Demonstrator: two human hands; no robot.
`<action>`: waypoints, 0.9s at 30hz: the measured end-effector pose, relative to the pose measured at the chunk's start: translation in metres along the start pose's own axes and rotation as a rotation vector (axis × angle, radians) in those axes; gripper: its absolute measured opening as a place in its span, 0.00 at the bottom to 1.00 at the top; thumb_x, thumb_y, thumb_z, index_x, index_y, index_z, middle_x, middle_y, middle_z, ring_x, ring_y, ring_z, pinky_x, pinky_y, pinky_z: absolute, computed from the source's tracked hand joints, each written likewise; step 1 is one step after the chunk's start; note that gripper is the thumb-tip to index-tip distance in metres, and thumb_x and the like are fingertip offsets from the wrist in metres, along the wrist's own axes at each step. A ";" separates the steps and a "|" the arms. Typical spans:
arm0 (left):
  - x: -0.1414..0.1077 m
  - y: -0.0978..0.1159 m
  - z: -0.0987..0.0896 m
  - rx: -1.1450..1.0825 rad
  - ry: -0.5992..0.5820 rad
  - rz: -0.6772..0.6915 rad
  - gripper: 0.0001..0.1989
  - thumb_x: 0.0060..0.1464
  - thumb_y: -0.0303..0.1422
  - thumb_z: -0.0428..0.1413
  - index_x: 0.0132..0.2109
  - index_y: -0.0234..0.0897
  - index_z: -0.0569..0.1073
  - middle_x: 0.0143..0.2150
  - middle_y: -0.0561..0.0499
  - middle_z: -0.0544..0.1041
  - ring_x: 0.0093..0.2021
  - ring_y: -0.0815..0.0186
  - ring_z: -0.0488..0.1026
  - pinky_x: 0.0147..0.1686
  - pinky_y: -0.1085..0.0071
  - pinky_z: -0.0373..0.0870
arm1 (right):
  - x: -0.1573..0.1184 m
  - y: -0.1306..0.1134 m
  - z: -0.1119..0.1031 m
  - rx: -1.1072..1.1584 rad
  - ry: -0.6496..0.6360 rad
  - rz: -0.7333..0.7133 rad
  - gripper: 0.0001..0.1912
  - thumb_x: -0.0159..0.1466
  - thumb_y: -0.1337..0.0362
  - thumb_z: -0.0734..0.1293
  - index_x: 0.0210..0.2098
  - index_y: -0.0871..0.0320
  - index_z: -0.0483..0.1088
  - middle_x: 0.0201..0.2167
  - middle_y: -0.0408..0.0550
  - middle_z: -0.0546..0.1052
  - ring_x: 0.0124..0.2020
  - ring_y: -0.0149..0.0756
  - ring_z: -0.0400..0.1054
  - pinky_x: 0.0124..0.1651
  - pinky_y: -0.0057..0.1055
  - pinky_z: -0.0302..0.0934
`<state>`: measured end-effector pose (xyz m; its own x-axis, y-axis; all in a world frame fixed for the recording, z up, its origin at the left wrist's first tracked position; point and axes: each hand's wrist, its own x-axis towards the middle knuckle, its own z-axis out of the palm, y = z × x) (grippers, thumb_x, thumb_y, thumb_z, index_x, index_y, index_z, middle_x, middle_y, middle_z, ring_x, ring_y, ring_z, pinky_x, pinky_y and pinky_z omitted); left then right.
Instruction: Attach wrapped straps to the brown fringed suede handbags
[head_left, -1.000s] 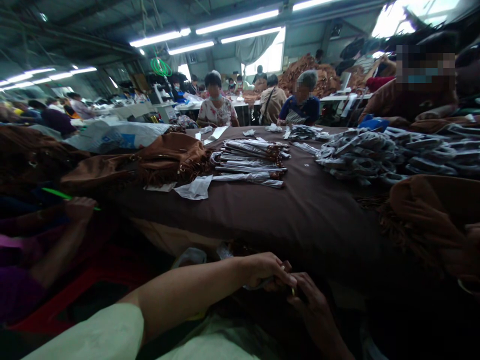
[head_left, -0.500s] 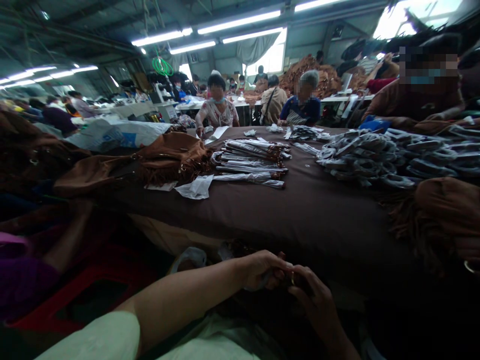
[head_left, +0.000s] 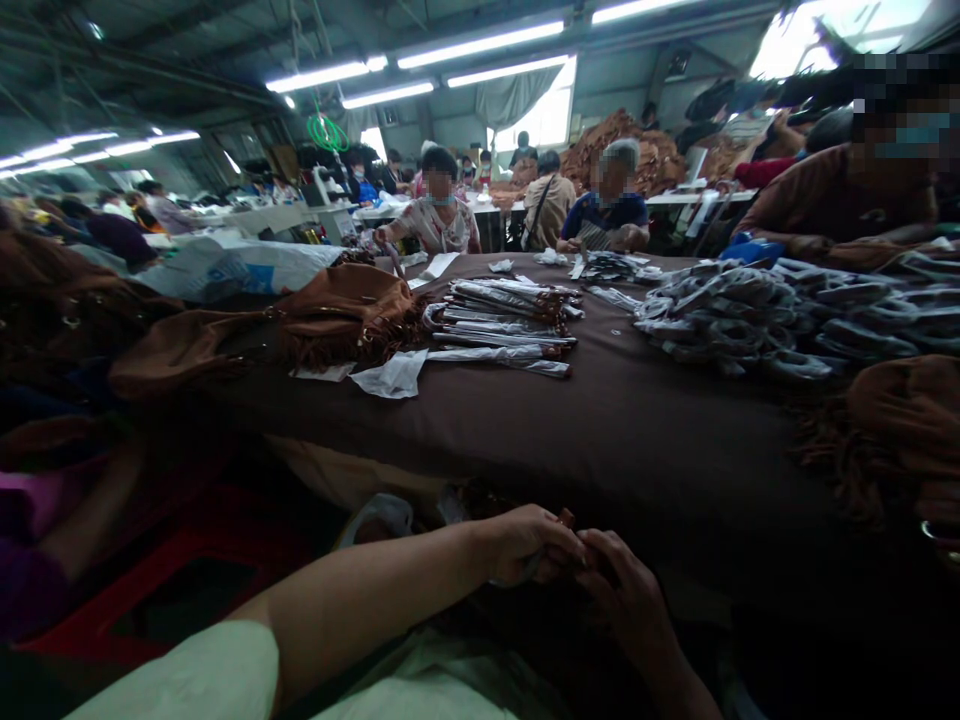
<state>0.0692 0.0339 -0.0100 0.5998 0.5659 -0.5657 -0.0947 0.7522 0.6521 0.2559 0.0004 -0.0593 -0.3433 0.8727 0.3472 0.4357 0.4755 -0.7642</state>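
In front of my lap, below the table's edge, both hands meet at the fingertips. My left hand (head_left: 525, 545) is closed around a brown strap (head_left: 566, 518), whose short end pokes up above the fingers. Translucent wrapping shows beneath that palm. My right hand (head_left: 619, 575) has its fingers pressed together against the left fingertips; what they pinch is hidden in shadow. Beyond the hands, on the dark-covered table (head_left: 600, 420), lies a stack of wrapped straps (head_left: 502, 315). Left of it sits a brown fringed bag (head_left: 345, 305).
A large heap of wrapped straps (head_left: 720, 310) covers the table's right side. Another brown fringed bag (head_left: 907, 410) lies at the right edge. Co-workers sit across and beside the table. A red stool (head_left: 97, 610) stands at lower left.
The brown strap end now sticks up above my left fingers. My right fingers have closed in, and a gold-coloured ring seen there earlier is hidden. The co-worker's arm at left has shifted.
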 end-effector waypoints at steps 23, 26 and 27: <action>0.008 -0.009 0.000 0.048 0.076 0.075 0.11 0.35 0.32 0.63 0.23 0.33 0.69 0.18 0.58 0.63 0.16 0.76 0.57 0.14 0.77 0.49 | 0.001 -0.004 -0.005 0.054 -0.031 0.062 0.11 0.63 0.61 0.64 0.45 0.51 0.69 0.39 0.45 0.77 0.39 0.37 0.73 0.40 0.28 0.69; 0.008 -0.009 0.000 0.066 0.076 0.074 0.10 0.34 0.32 0.64 0.24 0.32 0.71 0.19 0.58 0.63 0.16 0.77 0.58 0.15 0.78 0.50 | 0.001 -0.005 -0.012 0.048 -0.098 0.055 0.13 0.64 0.60 0.63 0.49 0.50 0.68 0.43 0.46 0.77 0.43 0.37 0.73 0.44 0.28 0.68; 0.008 -0.008 -0.001 0.078 0.077 0.068 0.11 0.34 0.32 0.64 0.24 0.32 0.71 0.19 0.58 0.64 0.16 0.77 0.58 0.15 0.78 0.51 | 0.001 -0.005 -0.014 0.040 -0.119 0.047 0.14 0.64 0.61 0.63 0.50 0.50 0.68 0.44 0.46 0.76 0.44 0.37 0.73 0.44 0.28 0.68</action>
<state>0.0738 0.0322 -0.0202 0.5314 0.6410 -0.5538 -0.0695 0.6846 0.7256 0.2648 0.0003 -0.0479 -0.4206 0.8735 0.2450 0.4214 0.4273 -0.7999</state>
